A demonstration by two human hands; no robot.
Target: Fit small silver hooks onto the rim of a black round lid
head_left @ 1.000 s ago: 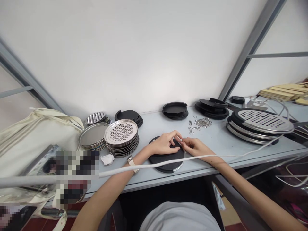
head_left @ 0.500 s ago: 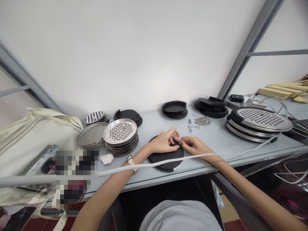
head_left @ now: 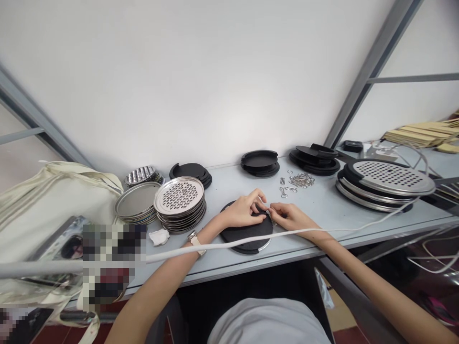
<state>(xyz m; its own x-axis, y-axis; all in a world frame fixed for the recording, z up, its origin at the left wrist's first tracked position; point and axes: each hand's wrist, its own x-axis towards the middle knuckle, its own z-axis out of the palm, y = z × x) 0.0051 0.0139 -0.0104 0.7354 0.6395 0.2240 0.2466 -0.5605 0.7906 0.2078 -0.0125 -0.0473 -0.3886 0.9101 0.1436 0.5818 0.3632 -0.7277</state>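
Observation:
A round black disc (head_left: pixel 247 234) with a strip of metal along its lower right rim lies flat on the table in front of me. My left hand (head_left: pixel 247 209) rests over its upper part, thumb and fingers curled around the right edge. Against that same edge, my right hand (head_left: pixel 287 216) is closed in a pinch. Something small may be between its fingertips, too hidden to name. Small metal snap hooks (head_left: pixel 301 180) lie in a loose pile beyond my right hand, with a few scattered beside it.
Stacked round metal graters (head_left: pixel 179 196) and plain metal discs (head_left: pixel 138 200) stand at the left. Black round holders (head_left: pixel 260 162) are piled along the wall. More graters (head_left: pixel 390 177) in black rims sit at the right. A white cable (head_left: pixel 229 244) crosses in front of my forearms.
The black disc has shifted very slightly left under my hands. Both hands keep nearly the same place and grip.

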